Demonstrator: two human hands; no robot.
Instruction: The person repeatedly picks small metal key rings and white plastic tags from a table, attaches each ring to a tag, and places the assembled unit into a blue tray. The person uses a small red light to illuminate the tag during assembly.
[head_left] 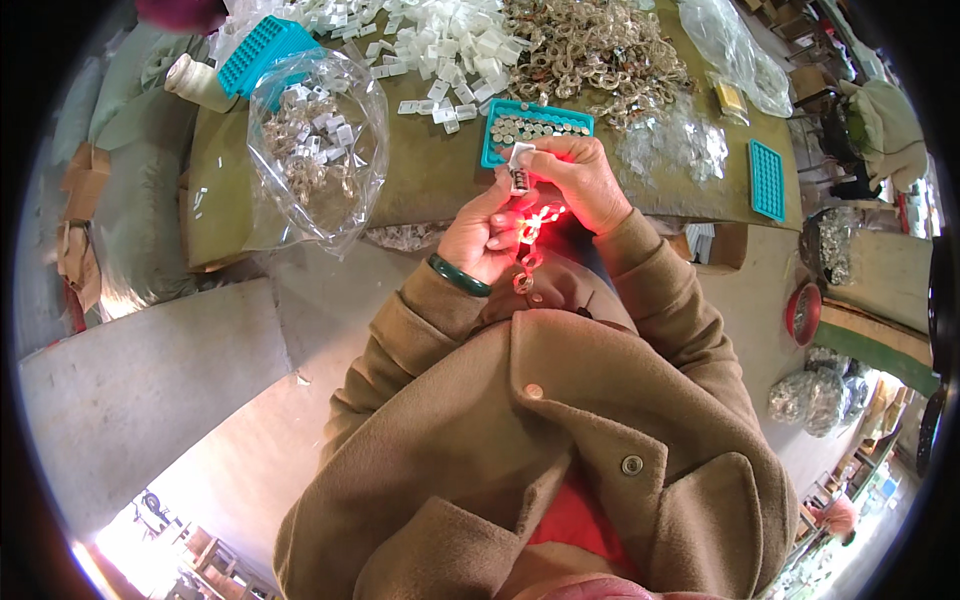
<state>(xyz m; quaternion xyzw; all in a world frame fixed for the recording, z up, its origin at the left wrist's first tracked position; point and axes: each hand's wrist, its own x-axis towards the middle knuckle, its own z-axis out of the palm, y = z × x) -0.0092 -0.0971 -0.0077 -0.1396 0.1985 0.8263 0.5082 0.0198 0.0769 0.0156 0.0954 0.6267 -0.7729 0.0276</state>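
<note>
My left hand [478, 236], with a dark green bangle on its wrist, is closed round the lower end of a small white battery box [519, 181]. Dark and silvery round cells show in the box's open face. My right hand [582, 182] pinches the white upper end with thumb and forefinger; whether that part is a separate cover I cannot tell. A short string of lights [527, 236] glows red and hangs below, between my hands. Just beyond the fingers lies a teal tray [488, 146] with many coin cells [530, 128] in it.
A clear plastic bag [340, 205] of white boxes and wired strings stands left, beside stacked teal trays [262, 58]. White boxes [450, 60] and coiled light strings [600, 50] are heaped at the back. Clear plastic pieces [675, 145] and another teal tray [767, 180] lie right.
</note>
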